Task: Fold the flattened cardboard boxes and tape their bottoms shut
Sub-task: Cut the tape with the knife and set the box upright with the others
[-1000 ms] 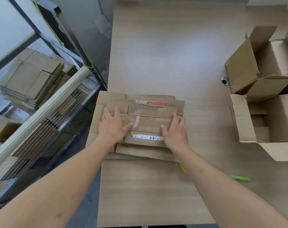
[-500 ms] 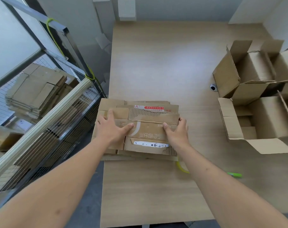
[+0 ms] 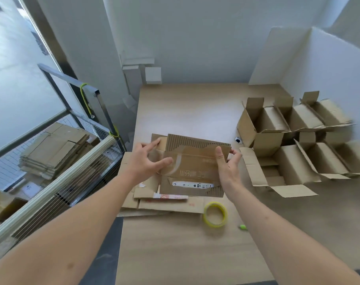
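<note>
both hands on one flattened box, raised off the stack.
left hand [image 3: 147, 161] grips the left edge of the flattened box [image 3: 192, 165], thumb on its front, fingers spread behind; right hand [image 3: 228, 167] pinches the right edge. box is tilted above the stack of flat boxes [image 3: 164, 204] on the table [image 3: 175, 254]. tape roll [image 3: 215, 214] lies just beside the stack; folded open boxes [image 3: 294, 149] stand to the right.

Matt corrugated cardboard box [image 3: 192, 165]
</note>
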`<state>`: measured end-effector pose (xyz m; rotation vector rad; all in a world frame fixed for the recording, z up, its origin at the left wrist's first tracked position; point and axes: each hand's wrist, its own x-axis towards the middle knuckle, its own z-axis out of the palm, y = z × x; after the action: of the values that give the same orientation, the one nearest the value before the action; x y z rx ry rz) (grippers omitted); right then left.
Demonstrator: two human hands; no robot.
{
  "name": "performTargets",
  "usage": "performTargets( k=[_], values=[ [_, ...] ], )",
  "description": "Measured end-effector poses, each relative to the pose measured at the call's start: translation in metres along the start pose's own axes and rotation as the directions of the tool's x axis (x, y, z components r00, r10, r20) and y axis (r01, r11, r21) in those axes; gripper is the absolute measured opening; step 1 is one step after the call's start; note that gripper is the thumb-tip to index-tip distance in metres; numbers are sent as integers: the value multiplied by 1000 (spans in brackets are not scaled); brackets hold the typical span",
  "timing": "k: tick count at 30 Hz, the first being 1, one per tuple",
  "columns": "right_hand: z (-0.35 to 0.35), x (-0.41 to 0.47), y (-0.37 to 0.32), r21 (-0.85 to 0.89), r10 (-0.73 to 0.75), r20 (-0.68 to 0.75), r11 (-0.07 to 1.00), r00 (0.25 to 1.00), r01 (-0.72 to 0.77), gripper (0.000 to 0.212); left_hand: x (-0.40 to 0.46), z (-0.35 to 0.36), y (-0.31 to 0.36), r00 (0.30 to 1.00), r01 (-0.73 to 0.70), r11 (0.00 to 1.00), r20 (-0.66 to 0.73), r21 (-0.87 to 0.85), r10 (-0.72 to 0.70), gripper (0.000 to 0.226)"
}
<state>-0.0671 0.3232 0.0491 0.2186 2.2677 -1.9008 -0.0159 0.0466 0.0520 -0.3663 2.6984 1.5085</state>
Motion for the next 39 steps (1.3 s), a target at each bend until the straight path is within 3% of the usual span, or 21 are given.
performTargets(
  k=[4,10,11,13,14,19,24,26,30,33,35,39],
  values=[
    [-43,5,-22,18,-67,0,998,998,67,89,-8,15,45,997,-83,996,8,12,83,99],
    [-124,11,-31,70,-80,-5,994,997,81,106,-26,63,109,968,-249,967,49,60,246,82],
    [-138,8,-33,80,-89,-3,993,996,89,105,-29,72,118,961,-277,958,49,80,273,82],
    [-165,3,-35,101,-98,23,990,995,96,73,-34,89,132,946,-324,937,54,129,320,86],
    [-178,1,-34,112,-109,39,988,993,104,66,-37,97,138,941,-338,928,62,155,333,87],
    [-224,-5,-39,77,-155,69,986,985,150,58,-52,134,163,923,-382,897,42,224,382,93],
    [-243,8,-17,-153,-202,-40,969,979,194,67,-73,167,175,915,-402,879,82,259,394,27],
    [-246,10,-9,-218,-211,-57,957,976,194,74,-80,176,177,926,-375,890,74,261,369,34],
    [-248,8,3,-266,-228,-61,942,972,204,86,-84,183,172,933,-348,906,-1,241,359,87],
    [-244,4,15,-337,-257,10,909,966,245,93,-90,185,162,943,-332,907,78,258,323,112],
    [-237,2,20,-368,-264,71,889,962,271,81,-91,189,154,939,-341,868,90,362,332,111],
    [-222,0,28,-416,-247,74,873,966,255,64,-88,197,131,931,-355,812,101,464,350,85]
  ],
)
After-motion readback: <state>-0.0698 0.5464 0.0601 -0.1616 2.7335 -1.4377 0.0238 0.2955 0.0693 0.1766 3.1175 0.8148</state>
